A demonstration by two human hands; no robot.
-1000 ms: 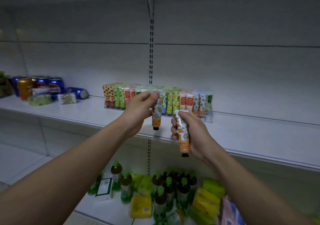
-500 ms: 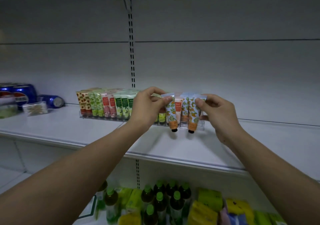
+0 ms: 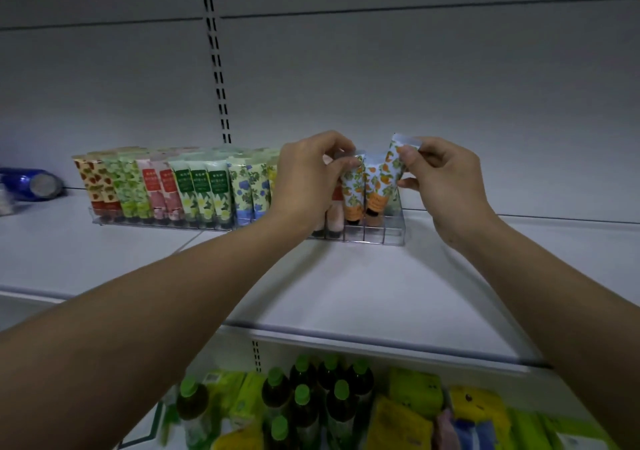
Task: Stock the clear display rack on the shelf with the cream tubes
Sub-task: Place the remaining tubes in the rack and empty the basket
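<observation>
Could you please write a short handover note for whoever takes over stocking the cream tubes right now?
Left hand pinches the top of an orange-print tube, cap down in the clear rack.
Right hand pinches a second orange-print tube, tilted, cap low over the right-end slots.
Done: rack filled from its left end up to here.
Left: seat both tubes; front right-end slots look empty.

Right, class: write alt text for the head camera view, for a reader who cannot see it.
Two bare hands lower orange-patterned cream tubes into the right end of a clear display rack on a white shelf: the left hand pinches one tube, the right hand a tilted one. Floral tubes fill the rack's left.
</observation>
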